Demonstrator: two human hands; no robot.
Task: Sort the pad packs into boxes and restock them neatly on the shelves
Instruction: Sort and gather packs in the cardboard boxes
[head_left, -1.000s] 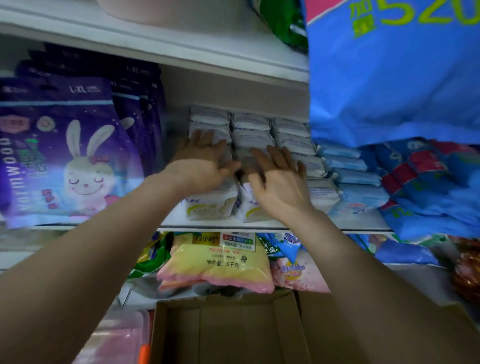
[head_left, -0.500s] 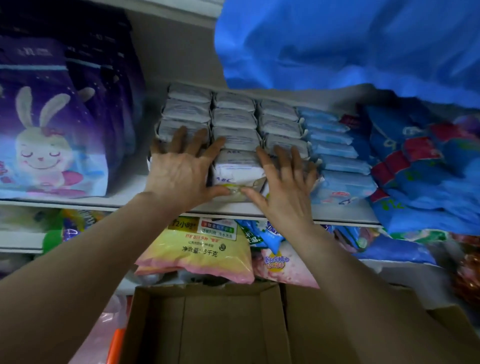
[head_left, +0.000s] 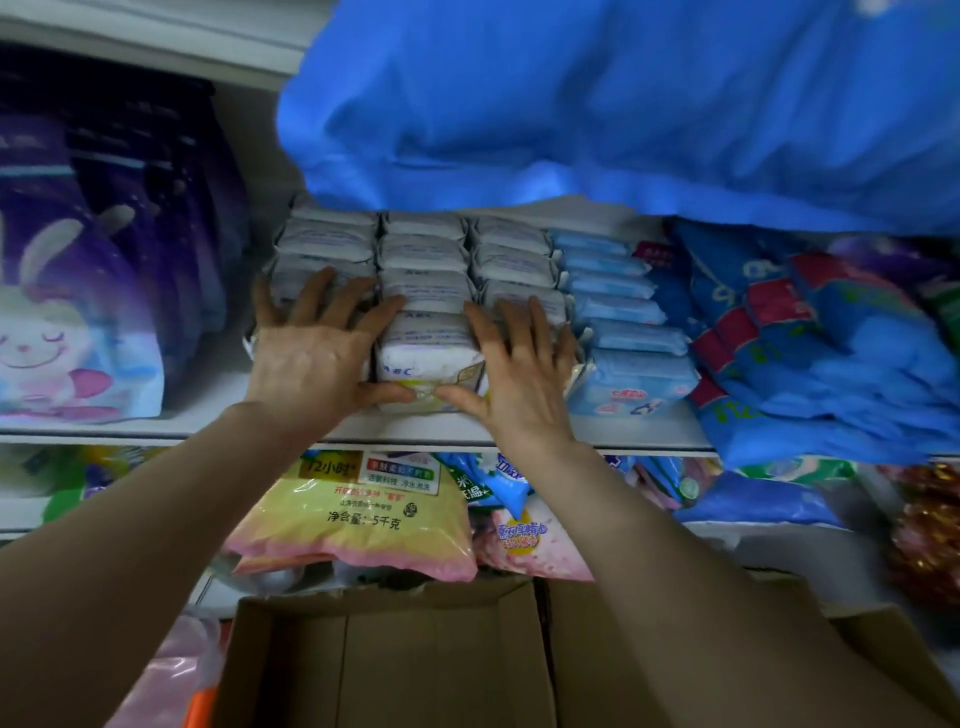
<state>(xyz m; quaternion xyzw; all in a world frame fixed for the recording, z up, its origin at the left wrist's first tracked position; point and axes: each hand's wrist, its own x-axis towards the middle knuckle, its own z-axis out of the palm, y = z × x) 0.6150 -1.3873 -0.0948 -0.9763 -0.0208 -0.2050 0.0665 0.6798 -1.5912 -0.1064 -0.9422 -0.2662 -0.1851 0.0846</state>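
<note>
Left of the front white pad pack (head_left: 428, 358), the purple bunny bags (head_left: 67, 322) stand on the shelf (head_left: 208, 415). Your left hand (head_left: 311, 353) lies flat, fingers spread over the left row, thumb touching that pack's front. Your right hand (head_left: 511, 374) mirrors it, fingers straight on the right row, thumb against the pack. Right of it sit blue pad packs (head_left: 628, 374).

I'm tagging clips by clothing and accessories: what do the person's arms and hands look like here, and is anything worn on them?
Both forearms are bare from the frame's lower edge up to the wrists; no sleeve shows. The left hand and right hand wear no gloves. No watch, bracelet or ring is visible on either. The nails look short and unpainted, though the picture is a little soft for fine detail.
</note>
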